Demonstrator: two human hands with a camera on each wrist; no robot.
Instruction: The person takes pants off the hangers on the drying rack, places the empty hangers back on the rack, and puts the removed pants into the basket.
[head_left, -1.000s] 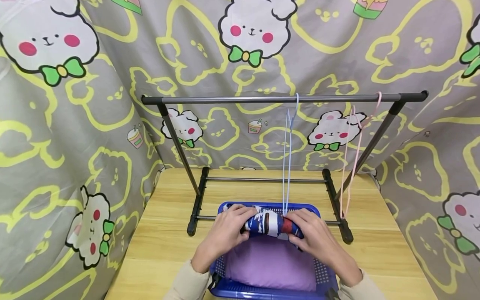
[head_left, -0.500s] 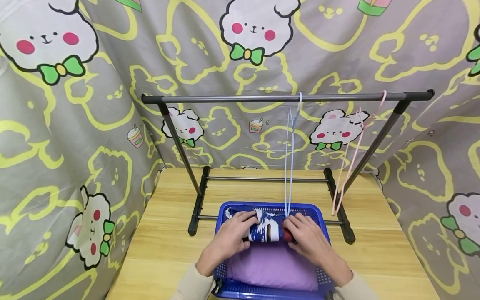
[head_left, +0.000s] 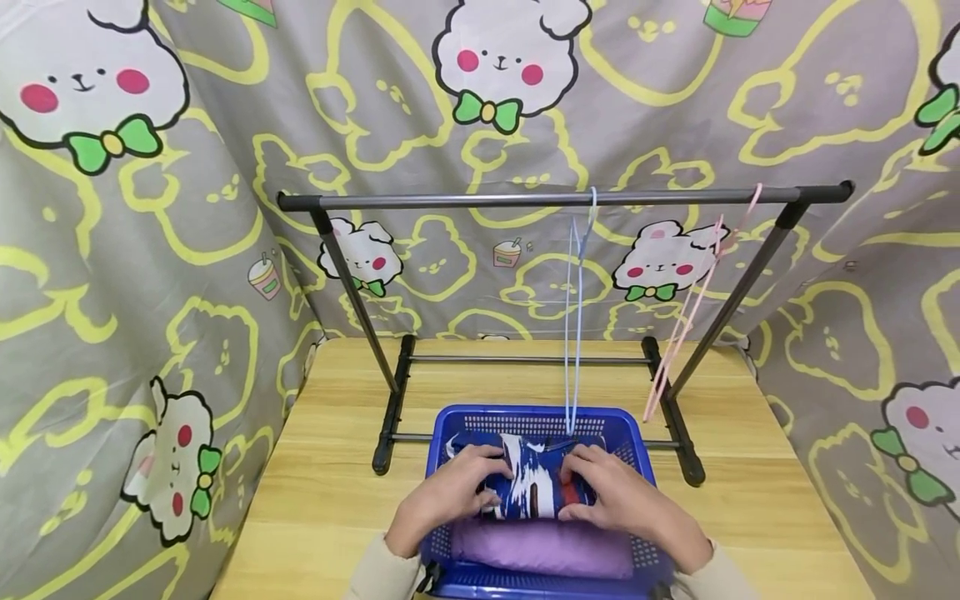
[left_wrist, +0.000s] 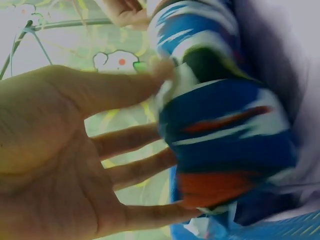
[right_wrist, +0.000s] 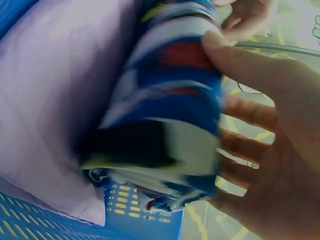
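A rolled bundle of blue, white and red patterned cloth (head_left: 531, 483) lies between both hands in the blue basket (head_left: 540, 410). My left hand (head_left: 456, 490) holds its left end, thumb on the near side and fingers on the far side. On the right end, my right hand (head_left: 617, 493) grips the same way. In the left wrist view the patterned cloth (left_wrist: 225, 120) shows the thumb tip at its edge and the fingers partly behind it. Directly in front of the roll lies a folded purple cloth (head_left: 542, 550), partly covered by it.
Behind the basket a dark metal clothes rack (head_left: 450, 201) stands on the wooden table (head_left: 315, 500). A blue hanger (head_left: 578, 333) hangs from its bar down to the basket's back rim, and a pink hanger (head_left: 686, 325) hangs at the right. A printed curtain (head_left: 420, 100) surrounds the table.
Both hands have brought the patterned roll lower and toward me, over the purple cloth. More of the basket's back wall shows. The pink hanger's lower end has swung left.
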